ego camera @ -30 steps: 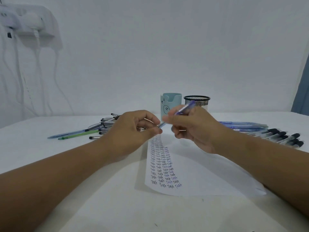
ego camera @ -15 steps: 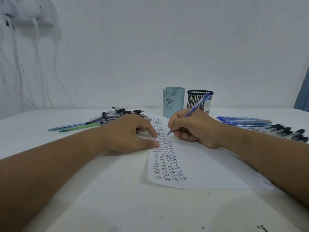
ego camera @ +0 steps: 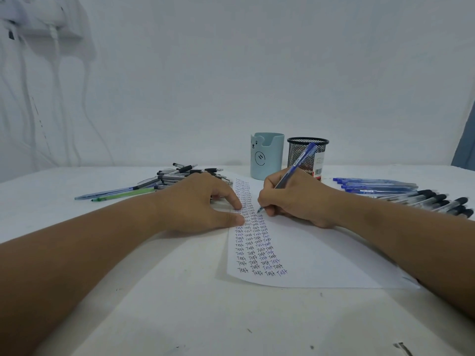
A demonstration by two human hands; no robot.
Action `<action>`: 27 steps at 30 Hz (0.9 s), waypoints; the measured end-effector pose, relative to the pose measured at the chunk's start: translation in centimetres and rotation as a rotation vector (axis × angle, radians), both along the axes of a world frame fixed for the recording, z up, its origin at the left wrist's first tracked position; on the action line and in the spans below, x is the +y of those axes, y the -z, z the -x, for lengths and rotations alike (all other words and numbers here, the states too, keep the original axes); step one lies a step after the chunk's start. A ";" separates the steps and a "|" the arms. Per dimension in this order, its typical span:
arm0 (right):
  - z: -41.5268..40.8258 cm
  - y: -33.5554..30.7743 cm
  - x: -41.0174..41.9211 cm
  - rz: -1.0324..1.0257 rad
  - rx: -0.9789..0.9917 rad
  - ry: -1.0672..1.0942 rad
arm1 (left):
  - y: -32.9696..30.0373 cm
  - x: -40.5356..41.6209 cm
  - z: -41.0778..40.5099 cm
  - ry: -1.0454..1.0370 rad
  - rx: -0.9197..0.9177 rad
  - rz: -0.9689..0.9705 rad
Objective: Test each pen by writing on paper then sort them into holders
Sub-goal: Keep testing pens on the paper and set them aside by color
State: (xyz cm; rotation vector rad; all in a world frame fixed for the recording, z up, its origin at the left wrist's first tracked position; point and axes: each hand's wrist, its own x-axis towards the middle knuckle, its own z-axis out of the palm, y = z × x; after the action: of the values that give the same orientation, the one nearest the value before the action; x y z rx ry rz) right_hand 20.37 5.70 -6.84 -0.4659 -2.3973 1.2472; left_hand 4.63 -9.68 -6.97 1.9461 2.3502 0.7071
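- The right hand [ego camera: 295,199] pinches a blue pen [ego camera: 295,167] between thumb and curled fingers, in a writing grip; the tip now touches the paper [ego camera: 321,255] at the right edge of the written columns.
- A second ago both hands were lifted together above the sheet, meeting at the pen's tip; half a second ago the right hand had already come down to the paper, and its pose has hardly changed since.
- The left hand [ego camera: 203,204] now lies on the table [ego camera: 180,304] beside the sheet, its thumb and forefinger tips pressing on the paper's left edge; the other fingers are loosely bent and whether they hold anything cannot be told.
- The paper lies flat on the table, with rows of the word "Test" in black and blue ink running down its left part.
- Behind the sheet stand two holders, just beside each other: a pale blue holder [ego camera: 267,156] with a bear face, and a black mesh holder [ego camera: 305,155] to its right, partly hidden by the pen.
- A loose heap of pens [ego camera: 180,174] lies behind the left hand, with a green pen [ego camera: 123,195] stretched out to the left.
- Right of the paper lie a row of blue pens [ego camera: 375,185] and, nearer, a row of black-capped pens [ego camera: 431,202].
- On the wall [ego camera: 257,73] at upper left hangs a white socket with cables.
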 end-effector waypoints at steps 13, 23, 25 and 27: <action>-0.1 -0.1 -0.2 -0.069 0.001 0.022 | 0.1 0.1 0.1 -0.010 0.007 0.007; -0.1 -0.1 -0.1 -0.080 -0.005 0.018 | 0.0 0.0 0.1 -0.021 0.006 0.017; 0.0 0.0 0.0 -0.077 -0.003 0.019 | 0.0 0.0 0.0 -0.019 0.006 0.014; 0.0 0.0 0.1 -0.095 0.000 0.025 | 0.0 0.0 -0.1 -0.020 -0.001 0.008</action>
State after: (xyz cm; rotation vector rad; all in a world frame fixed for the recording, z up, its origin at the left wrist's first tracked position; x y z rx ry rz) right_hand 20.37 5.80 -6.84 -0.4662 -2.4303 1.1168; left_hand 4.71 -9.71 -6.93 1.9210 2.3711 0.6987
